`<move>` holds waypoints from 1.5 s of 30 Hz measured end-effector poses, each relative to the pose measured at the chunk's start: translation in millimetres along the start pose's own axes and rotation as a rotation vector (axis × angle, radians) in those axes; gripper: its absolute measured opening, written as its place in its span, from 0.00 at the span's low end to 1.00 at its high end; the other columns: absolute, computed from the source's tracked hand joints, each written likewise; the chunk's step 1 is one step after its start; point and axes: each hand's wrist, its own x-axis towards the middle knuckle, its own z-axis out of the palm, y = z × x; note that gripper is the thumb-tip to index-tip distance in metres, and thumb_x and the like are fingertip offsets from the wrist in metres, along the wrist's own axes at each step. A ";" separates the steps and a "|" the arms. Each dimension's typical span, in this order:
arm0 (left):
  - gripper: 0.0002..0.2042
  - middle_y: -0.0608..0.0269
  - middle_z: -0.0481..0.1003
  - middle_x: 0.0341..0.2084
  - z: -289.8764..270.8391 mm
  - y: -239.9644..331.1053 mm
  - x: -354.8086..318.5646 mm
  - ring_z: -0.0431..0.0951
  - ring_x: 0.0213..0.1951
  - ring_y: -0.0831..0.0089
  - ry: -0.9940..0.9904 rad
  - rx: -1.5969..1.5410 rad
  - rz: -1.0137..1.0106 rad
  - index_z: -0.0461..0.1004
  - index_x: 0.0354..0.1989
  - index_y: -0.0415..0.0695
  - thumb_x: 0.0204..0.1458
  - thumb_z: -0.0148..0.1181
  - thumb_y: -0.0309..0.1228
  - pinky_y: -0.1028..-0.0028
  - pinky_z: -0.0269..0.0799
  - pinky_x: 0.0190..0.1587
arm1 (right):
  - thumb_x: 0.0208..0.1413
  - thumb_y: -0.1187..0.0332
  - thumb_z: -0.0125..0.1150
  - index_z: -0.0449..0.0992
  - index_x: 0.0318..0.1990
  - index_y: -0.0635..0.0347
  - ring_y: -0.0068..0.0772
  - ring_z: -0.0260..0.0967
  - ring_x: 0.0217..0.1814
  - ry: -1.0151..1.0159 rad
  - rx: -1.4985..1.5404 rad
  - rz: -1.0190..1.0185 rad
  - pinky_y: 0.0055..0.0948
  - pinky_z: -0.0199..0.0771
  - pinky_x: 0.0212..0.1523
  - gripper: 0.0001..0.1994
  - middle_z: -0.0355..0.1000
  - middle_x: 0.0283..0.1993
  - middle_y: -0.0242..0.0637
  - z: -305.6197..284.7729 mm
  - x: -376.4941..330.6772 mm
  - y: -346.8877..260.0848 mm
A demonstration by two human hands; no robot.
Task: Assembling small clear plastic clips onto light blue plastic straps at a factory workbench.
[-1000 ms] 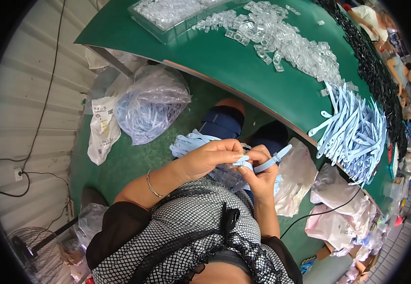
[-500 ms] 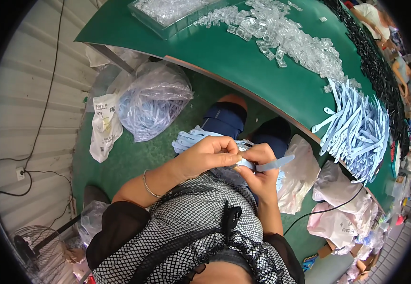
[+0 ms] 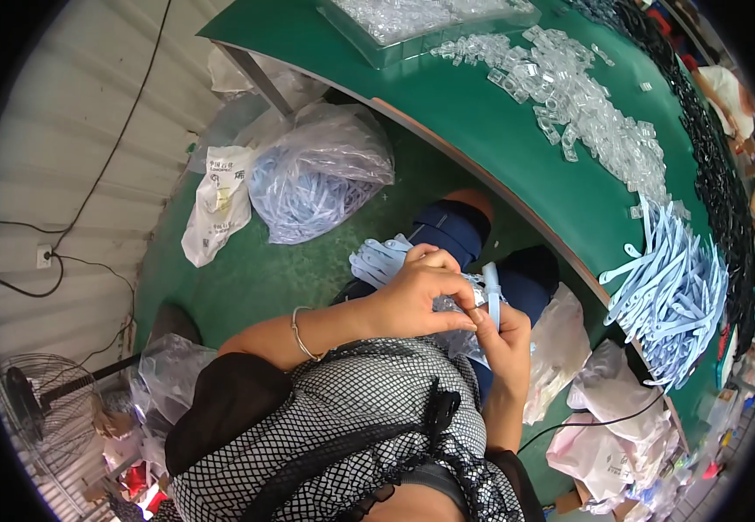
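Observation:
Above my lap, both hands meet with the fingertips touching. My right hand (image 3: 505,341) is closed on a light blue strap (image 3: 492,291), whose free end stands up past the fingers. My left hand (image 3: 425,298) pinches against the right thumb; what lies between its fingertips is hidden. Beneath the hands, on my lap, lie more light blue straps (image 3: 382,259) and a patch of clear plastic (image 3: 463,341), partly covered by the left hand.
On the green table (image 3: 482,130) lie clear plastic buckles (image 3: 599,117), a pile of blue straps (image 3: 673,291), black pieces (image 3: 717,174) and a clear tray (image 3: 386,56). A bag of straps (image 3: 316,187) sits on the floor; a fan (image 3: 42,409) stands at left.
The strap's free end has swung from pointing right to pointing up. My left hand's fingers now cover more of the joining spot. The whole view has shifted, with the table further right.

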 end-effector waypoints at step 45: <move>0.08 0.67 0.70 0.28 22.0 10.7 11.1 0.70 0.28 0.80 -0.004 -1.386 -0.667 0.68 0.39 0.42 0.53 0.54 0.30 0.81 0.65 0.32 | 0.35 0.79 0.65 0.72 0.34 0.65 0.22 0.63 0.34 0.370 0.199 -0.421 0.19 0.62 0.32 0.14 0.64 0.32 0.33 -6.5 -3.3 -2.2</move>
